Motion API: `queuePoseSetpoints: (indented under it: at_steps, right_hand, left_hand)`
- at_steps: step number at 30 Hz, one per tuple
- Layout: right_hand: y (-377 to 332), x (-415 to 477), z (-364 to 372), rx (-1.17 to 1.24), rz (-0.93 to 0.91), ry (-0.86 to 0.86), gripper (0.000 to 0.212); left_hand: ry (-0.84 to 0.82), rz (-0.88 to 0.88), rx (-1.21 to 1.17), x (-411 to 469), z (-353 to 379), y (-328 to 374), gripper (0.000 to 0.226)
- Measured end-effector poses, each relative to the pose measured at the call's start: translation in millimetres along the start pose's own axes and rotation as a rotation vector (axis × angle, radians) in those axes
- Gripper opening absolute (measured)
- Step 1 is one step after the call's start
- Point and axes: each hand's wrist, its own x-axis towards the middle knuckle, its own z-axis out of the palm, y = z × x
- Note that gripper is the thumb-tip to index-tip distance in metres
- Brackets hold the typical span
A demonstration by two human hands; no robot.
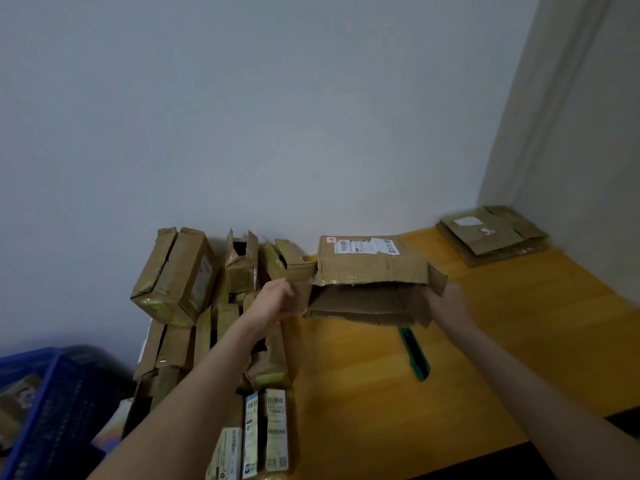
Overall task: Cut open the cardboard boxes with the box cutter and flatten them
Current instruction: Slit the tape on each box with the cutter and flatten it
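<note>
I hold a cardboard box (367, 271) with a shipping label above the wooden table (502, 341); its near end gapes open with loose flaps. My left hand (273, 301) grips the left flap, and my right hand (446, 303) grips the right flap. The green box cutter (414, 353) lies on the table below the box, touched by neither hand. A pile of taped cardboard boxes (176, 282) stands at the left against the wall.
Flattened cardboard (491, 235) is stacked in the far right corner by the wall. A blue plastic crate (52, 407) sits at the lower left beside the table. The table's front edge runs along the lower right.
</note>
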Motion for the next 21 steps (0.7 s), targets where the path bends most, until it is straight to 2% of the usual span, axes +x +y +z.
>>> queuePoseSetpoints:
  at_steps: [3, 7, 9, 12, 14, 18, 21]
  right_hand:
    - [8, -1, -4, 0.081, 0.046, -0.044, 0.002]
    - [24, 1, 0, 0.111, 0.105, -0.161, 0.01]
    - [29, 0, 2, 0.149, 0.141, -0.274, 0.019]
    - [39, -2, -1, 0.217, 0.225, -0.454, 0.036]
    - [45, -1, -3, 0.242, 0.271, -0.526, 0.039]
    - [50, -2, -3, 0.08, 0.203, -0.453, 0.028]
    - [43, -2, -3, 0.005, 0.09, -0.506, 0.034]
  left_hand:
    - [-0.177, -0.134, -0.269, -4, -11, 1, 0.048]
    - [-0.217, -0.216, -0.135, -2, -6, 5, 0.068]
    - [-0.17, -0.236, -0.189, 2, -3, 7, 0.077]
    - [-0.122, -0.224, -0.223, 3, 2, 17, 0.063]
    - [-0.124, -0.246, -0.211, 5, 1, 21, 0.065]
    - [-0.185, -0.297, -0.191, 8, -7, 27, 0.076]
    - [-0.19, -0.278, -0.238, 8, -11, 29, 0.05]
